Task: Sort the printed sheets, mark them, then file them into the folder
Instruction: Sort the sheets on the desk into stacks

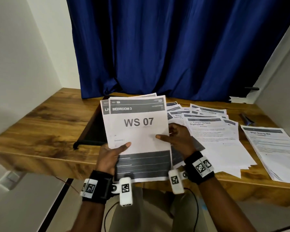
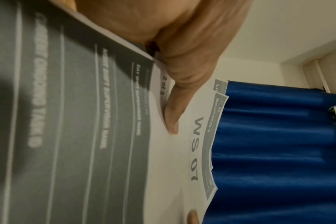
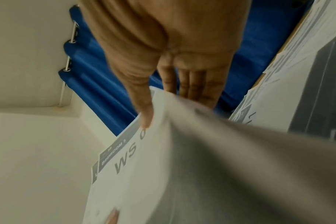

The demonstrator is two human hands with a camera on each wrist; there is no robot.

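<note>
I hold a stack of sheets [image 1: 137, 131] upright-ish over the near edge of the desk [image 1: 45, 118], top page reads "BEDROOM 3 / WS 07". My left hand [image 1: 110, 156] grips the stack at its lower left, thumb [image 2: 173, 106] pressed flat on the front page, fingers behind, hidden. My right hand [image 1: 177, 138] holds the right edge of the stack, thumb on the front of the page, fingers behind it; in the right wrist view the fingers [image 3: 194, 84] look fairly straight behind the paper. A second page sticks out left behind the top one, header starts "LI", rest covered.

Black folder [image 1: 92, 131] lies flat on the desk just left of and behind the stack, partly hidden by it, its near corner close to the desk's near edge. Loose sheets [image 1: 213, 131] fanned out on the desk right of my right hand, overlapping, near ends reaching over the near edge. Separate pile [image 1: 274, 148] at far right, also at the near edge. Pen [image 1: 246, 120] beyond that pile, towards the far right; blurred.

Blue curtain [image 1: 174, 47] hangs along the far edge of the desk. Left half of the desk is bare wood, wall on the left.
</note>
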